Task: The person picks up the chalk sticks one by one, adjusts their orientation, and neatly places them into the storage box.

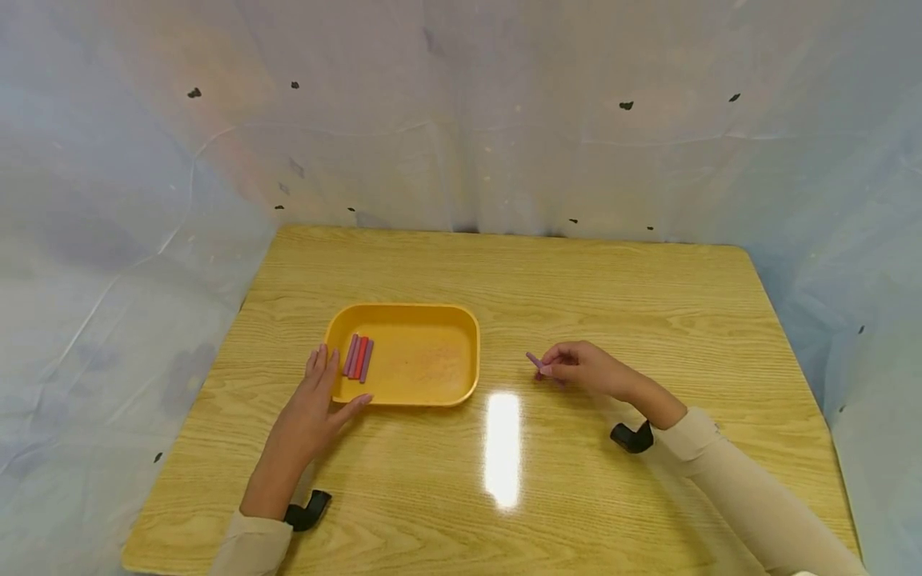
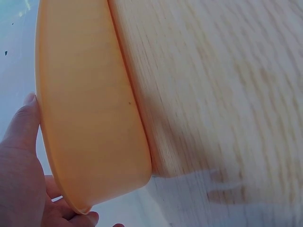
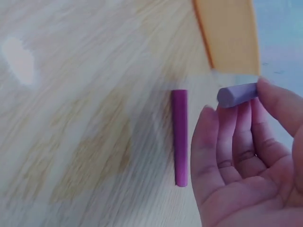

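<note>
My right hand pinches a slim purple stick between thumb and fingers, just above the table. Below it on the wood lies a magenta stick, partly hidden by the hand in the head view. My left hand rests at the front left corner of a yellow tray. Its thumb lies on the front rim and its straight fingers reach along the left end. Inside the tray, at the left, purple sticks and a red stick lie side by side.
The wooden table carries a bright light reflection between the hands. Pale sheeting hangs behind the table and at both sides. A black wrist mount sits by the right cuff, another black mount by the left.
</note>
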{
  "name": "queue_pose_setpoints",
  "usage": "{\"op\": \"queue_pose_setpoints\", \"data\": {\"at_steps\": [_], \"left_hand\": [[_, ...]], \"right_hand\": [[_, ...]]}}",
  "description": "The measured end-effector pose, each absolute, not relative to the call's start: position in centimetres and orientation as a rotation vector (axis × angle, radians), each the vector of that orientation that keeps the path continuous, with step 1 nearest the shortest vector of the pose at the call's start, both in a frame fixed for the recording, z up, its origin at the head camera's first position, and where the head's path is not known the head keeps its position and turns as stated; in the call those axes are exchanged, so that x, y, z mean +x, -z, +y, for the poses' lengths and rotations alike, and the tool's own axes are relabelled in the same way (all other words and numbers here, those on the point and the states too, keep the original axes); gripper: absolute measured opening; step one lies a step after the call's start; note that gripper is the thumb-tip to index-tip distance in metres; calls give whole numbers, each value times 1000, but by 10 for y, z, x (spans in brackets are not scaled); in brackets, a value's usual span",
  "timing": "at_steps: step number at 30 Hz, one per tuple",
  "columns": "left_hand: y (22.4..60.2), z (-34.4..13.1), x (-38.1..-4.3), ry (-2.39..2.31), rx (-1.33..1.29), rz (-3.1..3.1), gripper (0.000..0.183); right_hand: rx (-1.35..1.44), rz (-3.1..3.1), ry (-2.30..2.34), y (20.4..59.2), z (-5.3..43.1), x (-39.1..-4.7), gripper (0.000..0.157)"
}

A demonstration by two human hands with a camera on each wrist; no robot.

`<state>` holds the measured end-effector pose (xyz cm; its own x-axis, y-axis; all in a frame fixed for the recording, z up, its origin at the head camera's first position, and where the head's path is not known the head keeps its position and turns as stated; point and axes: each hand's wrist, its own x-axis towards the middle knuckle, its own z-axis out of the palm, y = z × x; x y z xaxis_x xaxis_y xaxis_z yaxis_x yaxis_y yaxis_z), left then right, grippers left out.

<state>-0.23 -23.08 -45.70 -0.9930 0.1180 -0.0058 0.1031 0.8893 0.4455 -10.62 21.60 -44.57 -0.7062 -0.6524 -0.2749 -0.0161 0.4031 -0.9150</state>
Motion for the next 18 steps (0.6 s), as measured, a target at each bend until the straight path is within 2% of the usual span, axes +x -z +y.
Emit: {"op": "queue_pose_setpoints", "data": {"at_steps": [11,18], "left_hand": [[456,-230,-2,-718,181,3027,95],[458,-231,-2,-718,177,3029,96]], "right_hand": [[-328,1787,1619,436,213,-107,47],[-212,1679,1794,432,209,-110,24]]}}
